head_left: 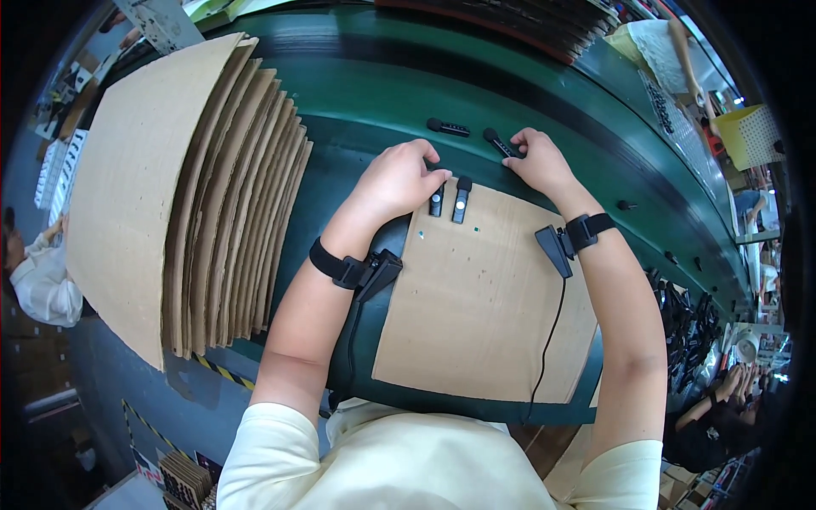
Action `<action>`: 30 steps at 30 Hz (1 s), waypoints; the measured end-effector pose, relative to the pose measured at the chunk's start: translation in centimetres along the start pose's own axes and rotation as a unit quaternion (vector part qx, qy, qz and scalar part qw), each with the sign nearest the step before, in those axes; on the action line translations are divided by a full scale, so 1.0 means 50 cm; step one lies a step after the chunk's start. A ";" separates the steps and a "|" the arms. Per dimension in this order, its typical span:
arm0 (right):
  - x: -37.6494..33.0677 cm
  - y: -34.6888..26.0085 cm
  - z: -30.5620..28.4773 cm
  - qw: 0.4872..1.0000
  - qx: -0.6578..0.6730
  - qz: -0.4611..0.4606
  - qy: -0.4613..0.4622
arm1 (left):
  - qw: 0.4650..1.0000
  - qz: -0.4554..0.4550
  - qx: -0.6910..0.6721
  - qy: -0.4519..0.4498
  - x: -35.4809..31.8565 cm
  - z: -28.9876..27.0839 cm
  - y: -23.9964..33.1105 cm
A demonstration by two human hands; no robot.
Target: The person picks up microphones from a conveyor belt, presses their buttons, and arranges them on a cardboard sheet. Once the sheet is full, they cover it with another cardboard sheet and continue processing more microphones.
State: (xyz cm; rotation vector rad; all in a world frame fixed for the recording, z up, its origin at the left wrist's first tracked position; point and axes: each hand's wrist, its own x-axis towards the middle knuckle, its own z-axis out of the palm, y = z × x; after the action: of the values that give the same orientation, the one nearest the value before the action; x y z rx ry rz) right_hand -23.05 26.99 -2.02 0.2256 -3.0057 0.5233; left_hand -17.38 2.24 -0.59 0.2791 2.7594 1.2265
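My left hand (399,180) is at the far left corner of a flat cardboard sheet (493,297). Its thumb and curled fingers close around the upper end of a small black clip-on microphone (436,202), partly hiding it. A second microphone (461,201) with a foam tip lies beside it on the cardboard. Farther right, my right hand (542,166) pinches the near end of another black microphone (498,143) above the green belt (365,140). One more microphone (450,127) lies on the belt between my hands, farther away.
A tall stack of cardboard sheets (229,204) leans at the left. More small black pieces (627,205) lie along the belt at right, near a heap of black parts (693,327). Black devices with cables are strapped to both my wrists. Other people sit around the belt.
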 end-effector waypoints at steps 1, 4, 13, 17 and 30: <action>0.004 -0.001 0.004 1.000 -0.008 0.007 -0.003 | 1.000 -0.001 0.001 0.001 0.000 -0.002 -0.002; 0.022 0.001 0.008 0.999 -0.008 0.034 -0.038 | 0.999 -0.020 -0.040 0.001 0.006 -0.006 -0.008; -0.003 -0.034 -0.022 0.999 0.017 0.012 -0.048 | 0.986 0.022 -0.052 0.155 0.086 -0.005 -0.103; -0.053 -0.046 -0.087 0.999 0.040 -0.003 -0.024 | 0.973 0.103 0.006 0.207 0.141 0.016 -0.117; -0.423 0.082 -0.205 0.981 0.123 0.023 0.151 | 0.991 0.062 0.003 0.118 0.218 0.009 -0.211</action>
State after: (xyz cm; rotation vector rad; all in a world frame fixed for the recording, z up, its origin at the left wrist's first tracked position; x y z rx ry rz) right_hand -2.29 37.04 4.02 0.0806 -2.6538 0.8506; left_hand -29.28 -2.07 -8.99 0.3313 2.9860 1.3614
